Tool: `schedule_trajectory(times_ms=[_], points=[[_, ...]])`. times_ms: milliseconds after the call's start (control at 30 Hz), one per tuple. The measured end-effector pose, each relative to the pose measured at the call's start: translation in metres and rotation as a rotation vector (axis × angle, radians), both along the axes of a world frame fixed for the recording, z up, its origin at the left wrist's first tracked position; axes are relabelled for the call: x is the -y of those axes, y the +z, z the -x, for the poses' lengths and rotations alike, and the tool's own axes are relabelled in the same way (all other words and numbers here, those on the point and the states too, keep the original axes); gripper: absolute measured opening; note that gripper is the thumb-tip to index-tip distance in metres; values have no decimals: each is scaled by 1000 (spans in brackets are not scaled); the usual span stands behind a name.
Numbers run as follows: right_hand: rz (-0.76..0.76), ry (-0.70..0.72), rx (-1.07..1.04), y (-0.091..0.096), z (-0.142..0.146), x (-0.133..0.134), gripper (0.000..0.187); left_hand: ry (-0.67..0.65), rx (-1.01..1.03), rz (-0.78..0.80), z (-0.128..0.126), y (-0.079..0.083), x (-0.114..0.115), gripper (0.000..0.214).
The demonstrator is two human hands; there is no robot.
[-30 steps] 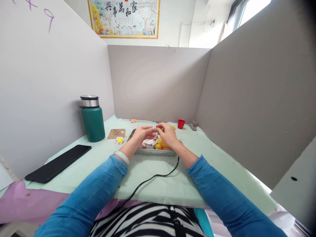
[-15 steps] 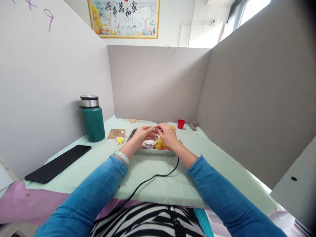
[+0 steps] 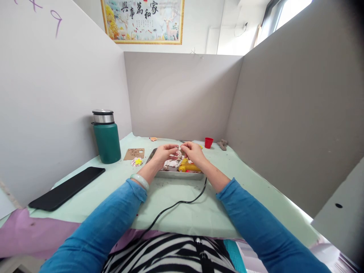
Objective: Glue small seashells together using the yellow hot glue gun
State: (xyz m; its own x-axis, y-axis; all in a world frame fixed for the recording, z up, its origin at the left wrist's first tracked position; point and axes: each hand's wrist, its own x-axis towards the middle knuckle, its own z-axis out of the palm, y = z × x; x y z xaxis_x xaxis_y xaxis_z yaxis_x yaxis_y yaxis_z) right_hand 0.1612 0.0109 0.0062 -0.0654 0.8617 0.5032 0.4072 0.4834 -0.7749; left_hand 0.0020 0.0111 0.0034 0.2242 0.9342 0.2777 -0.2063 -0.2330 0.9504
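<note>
Both of my hands are raised over a shallow metal tray (image 3: 176, 175). My left hand (image 3: 166, 153) is closed in a pinch on a small whitish piece (image 3: 179, 148), too small to name. From the other side, my right hand (image 3: 193, 152) pinches at the same spot, its fingertips close to the left ones. Inside the tray lie white flat pieces (image 3: 171, 163) and a yellow tool (image 3: 189, 167), perhaps a glue gun, partly hidden by my right hand. A black cord (image 3: 176, 204) runs from the tray's right side toward my lap.
A green bottle (image 3: 107, 140) and a black phone-like slab (image 3: 68, 187) stand and lie at left. Near the tray are a brown card (image 3: 134, 153) and a yellow flower piece (image 3: 137, 162). A red cup (image 3: 208, 143) sits at the back right. Grey partitions (image 3: 182, 94) enclose the table.
My right hand has shifted slightly right and its fingertips have drawn a little apart from the left ones. More of the yellow tool and the white pieces shows now.
</note>
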Motion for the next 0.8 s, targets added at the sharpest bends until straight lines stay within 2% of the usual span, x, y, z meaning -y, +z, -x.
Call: schedule_trajectory(times_ms=[800], points=[[-9, -4, 42, -1, 1, -1, 18, 58, -38, -14, -2, 1, 2, 32]])
